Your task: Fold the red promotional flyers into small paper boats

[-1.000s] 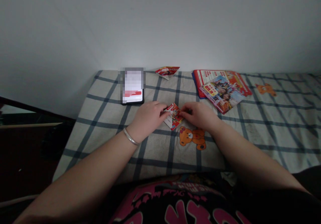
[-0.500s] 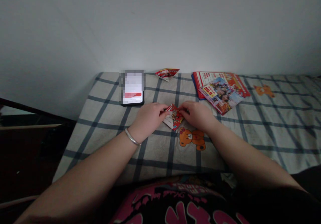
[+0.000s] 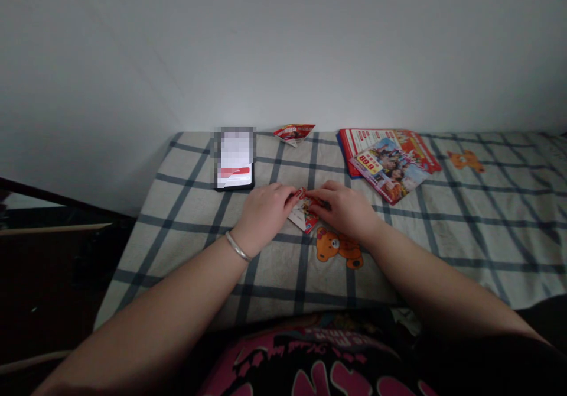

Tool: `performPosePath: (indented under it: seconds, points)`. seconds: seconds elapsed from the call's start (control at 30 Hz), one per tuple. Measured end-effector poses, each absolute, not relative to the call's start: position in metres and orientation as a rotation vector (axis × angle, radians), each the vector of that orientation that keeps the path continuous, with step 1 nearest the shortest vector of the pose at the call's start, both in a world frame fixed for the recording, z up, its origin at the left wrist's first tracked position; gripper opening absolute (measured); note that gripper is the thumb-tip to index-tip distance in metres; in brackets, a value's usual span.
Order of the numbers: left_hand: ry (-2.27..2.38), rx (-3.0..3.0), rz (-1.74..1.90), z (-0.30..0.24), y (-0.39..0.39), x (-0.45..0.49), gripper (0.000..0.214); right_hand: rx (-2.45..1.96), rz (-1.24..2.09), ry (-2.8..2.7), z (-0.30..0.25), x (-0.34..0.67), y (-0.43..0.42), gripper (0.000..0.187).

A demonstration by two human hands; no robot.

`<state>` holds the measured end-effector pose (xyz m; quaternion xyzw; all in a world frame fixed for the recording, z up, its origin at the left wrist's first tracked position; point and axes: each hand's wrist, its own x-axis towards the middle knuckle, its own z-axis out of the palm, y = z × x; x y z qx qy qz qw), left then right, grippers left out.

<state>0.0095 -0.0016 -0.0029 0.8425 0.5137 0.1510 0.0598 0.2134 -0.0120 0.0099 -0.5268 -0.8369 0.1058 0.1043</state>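
Observation:
A small folded piece of red printed paper (image 3: 303,214) lies on the checked cloth (image 3: 186,207) between my two hands. My left hand (image 3: 264,209), with a silver bangle on the wrist, pinches its left edge with closed fingers. My right hand (image 3: 345,208) presses and pinches its right side, and its fingers cover part of the paper. An orange bear print (image 3: 339,247) on the cloth sits just below my right hand.
A lit phone (image 3: 234,159) lies at the back left. Another folded red paper piece (image 3: 294,132) rests against the wall. A stack of red leaflets (image 3: 387,156) lies at the back right. The cloth's left edge drops to a dark floor.
My right hand has slid left over the folded paper, so less of it shows. My left hand keeps its pinch. The view has shifted slightly.

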Motion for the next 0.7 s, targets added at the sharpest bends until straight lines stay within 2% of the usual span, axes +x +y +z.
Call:
performPosePath:
  seconds: [0.43,0.7]
  points:
    - [1.562,2.481,0.426,0.0006,0.0018,0.0093,0.027,-1.521,0.375,-2.481,0.0065,0.2117,-0.0073,0.036]
    - [1.458,2.652,0.429,-0.0036,-0.001,0.0066,0.027,-1.593,0.335,-2.528,0.0079,0.2091,-0.0081,0.04]
